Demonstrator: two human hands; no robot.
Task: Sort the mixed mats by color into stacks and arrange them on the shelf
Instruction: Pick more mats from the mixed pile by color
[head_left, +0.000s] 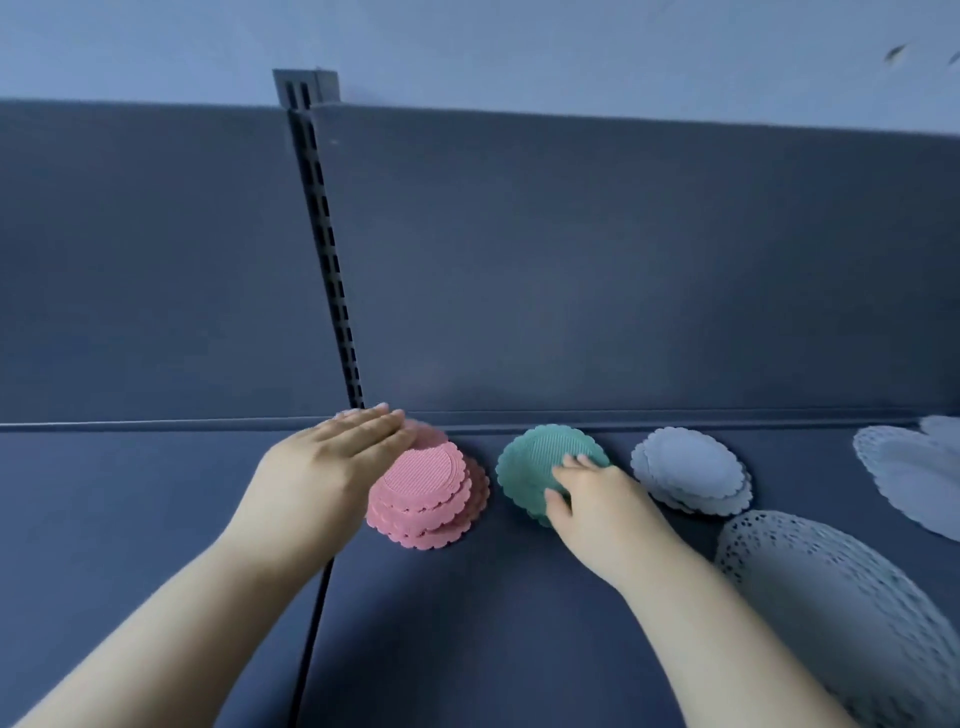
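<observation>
Three stacks of small round scalloped mats sit in a row near the back of the dark shelf (156, 519): a pink stack (431, 499), a green stack (535, 462) and a pale grey stack (691, 478). My left hand (322, 467) lies flat with straight fingers against the left and rear side of the pink stack, holding nothing. My right hand (587, 493) rests on the near right part of the green stack, fingertips on top and thumb at its front edge; whether it grips a mat is unclear.
Large pale lace-edged mats lie at the right: a stack (841, 608) near the front and another (919, 478) further back. The shelf's dark back panel (623, 270) rises right behind the stacks, with a slotted upright (332, 260) at the left.
</observation>
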